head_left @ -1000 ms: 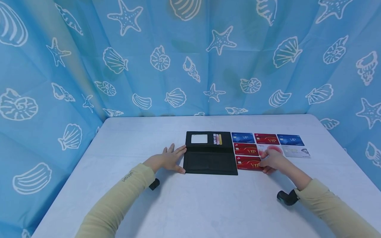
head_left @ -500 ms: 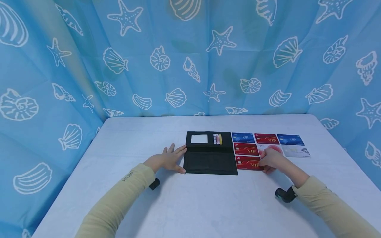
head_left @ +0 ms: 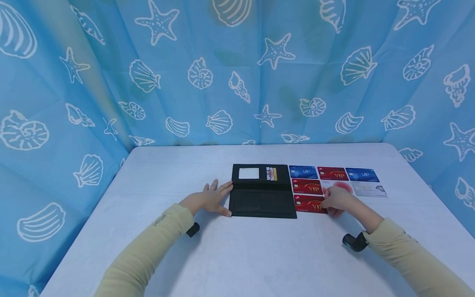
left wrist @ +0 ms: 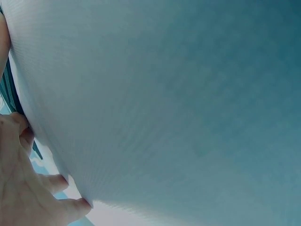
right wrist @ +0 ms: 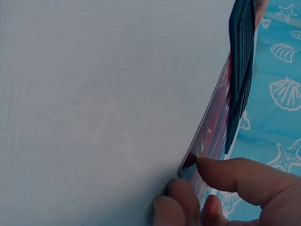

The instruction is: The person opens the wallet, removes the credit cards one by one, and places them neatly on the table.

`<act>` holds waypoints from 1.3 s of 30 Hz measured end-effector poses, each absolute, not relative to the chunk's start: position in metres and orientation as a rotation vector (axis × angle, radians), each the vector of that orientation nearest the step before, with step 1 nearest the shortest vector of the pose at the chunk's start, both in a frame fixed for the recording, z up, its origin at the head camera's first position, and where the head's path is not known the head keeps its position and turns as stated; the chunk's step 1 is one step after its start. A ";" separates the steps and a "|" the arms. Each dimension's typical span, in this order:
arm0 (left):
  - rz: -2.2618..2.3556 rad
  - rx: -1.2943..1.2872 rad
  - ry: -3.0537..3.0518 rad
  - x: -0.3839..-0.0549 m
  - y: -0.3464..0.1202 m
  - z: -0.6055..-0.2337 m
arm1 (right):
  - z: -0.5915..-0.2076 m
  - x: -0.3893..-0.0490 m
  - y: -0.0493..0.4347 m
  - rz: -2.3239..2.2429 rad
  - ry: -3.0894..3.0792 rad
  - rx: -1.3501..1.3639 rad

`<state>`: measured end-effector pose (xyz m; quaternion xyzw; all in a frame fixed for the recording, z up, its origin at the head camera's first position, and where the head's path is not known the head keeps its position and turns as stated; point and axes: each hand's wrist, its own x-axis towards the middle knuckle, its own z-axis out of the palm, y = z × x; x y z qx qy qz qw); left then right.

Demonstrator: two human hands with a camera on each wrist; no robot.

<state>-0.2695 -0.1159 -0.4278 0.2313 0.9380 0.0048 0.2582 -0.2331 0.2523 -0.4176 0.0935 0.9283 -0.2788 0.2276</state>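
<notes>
A black wallet (head_left: 261,203) lies unfolded on the white table. Its upper half has a window and several small cards showing in slots. My left hand (head_left: 210,201) rests at the wallet's left edge with fingers spread. To the wallet's right, several bank-style cards lie flat in rows. The lowest is a red VIP card (head_left: 307,203), and my right hand (head_left: 340,199) pinches its right end. In the right wrist view, the thumb (right wrist: 230,174) is on top of the card's corner and curled fingers (right wrist: 181,200) meet its edge. That hand partly covers a pink-and-white card (head_left: 341,185).
Above the lowest card are another red card (head_left: 307,187), a blue card (head_left: 303,171), a second red card (head_left: 328,172), a second blue card (head_left: 361,174) and a silver card (head_left: 365,189). A blue shell-print curtain (head_left: 237,82) hangs behind the table (head_left: 259,255).
My right hand and forearm have shifted very slightly left, the fingers staying at the lowest red card's right end. The left hand, wallet and cards look unmoved.
</notes>
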 end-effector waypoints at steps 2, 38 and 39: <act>0.022 0.631 2.546 -0.270 -0.116 -0.428 | -0.418 -0.233 0.253 -0.774 2.561 0.248; 0.119 0.641 2.533 -0.271 -0.119 -0.430 | -0.404 -0.268 0.210 -1.099 2.694 0.089; 0.124 0.641 2.533 -0.271 -0.119 -0.430 | -0.404 -0.271 0.208 -1.108 2.693 0.075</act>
